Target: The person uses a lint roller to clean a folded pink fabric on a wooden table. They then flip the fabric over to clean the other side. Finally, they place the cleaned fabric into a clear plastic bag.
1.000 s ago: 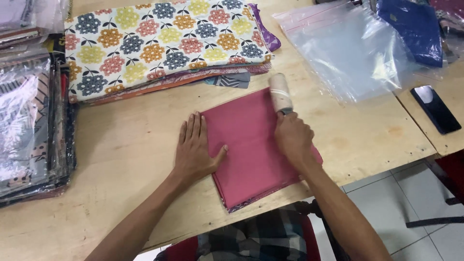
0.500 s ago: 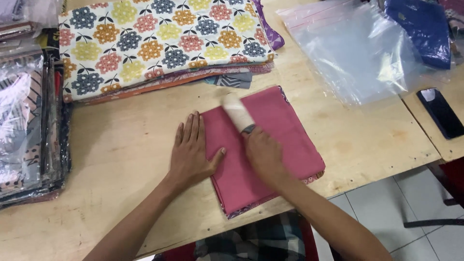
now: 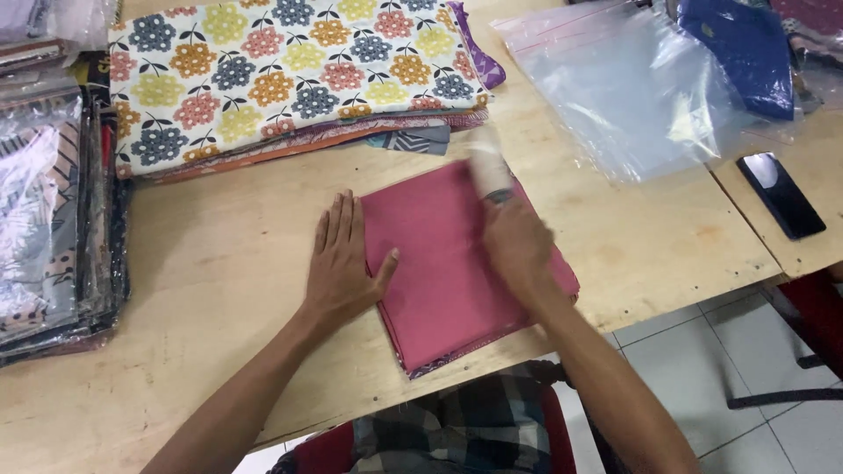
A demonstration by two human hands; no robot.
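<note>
- On the wooden table (image 3: 228, 254), head view: folded pink cloth (image 3: 448, 263) lies at the near edge, just below the floral fabric stack (image 3: 290, 79).
- left hand (image 3: 342, 263): flat, fingers spread, pressing the pink cloth's left edge.
- right hand (image 3: 518, 246): closed around a lint roller (image 3: 487, 167), blurred, on the cloth's upper right.
- Right of cloth: clear plastic bag (image 3: 632, 88), then black phone (image 3: 781, 195).

Pale plywood counter (image 3: 219, 263), surface worn. Resting directly on it: a folded pink cloth (image 3: 439, 263) near the front edge; a stack of folded printed fabrics (image 3: 290, 83) at the rear; bagged fabrics (image 3: 53, 202) stacked at left; clear plastic bags (image 3: 632, 88) at right. A dark phone (image 3: 781, 195) lies on the adjoining counter (image 3: 817, 149).
</note>
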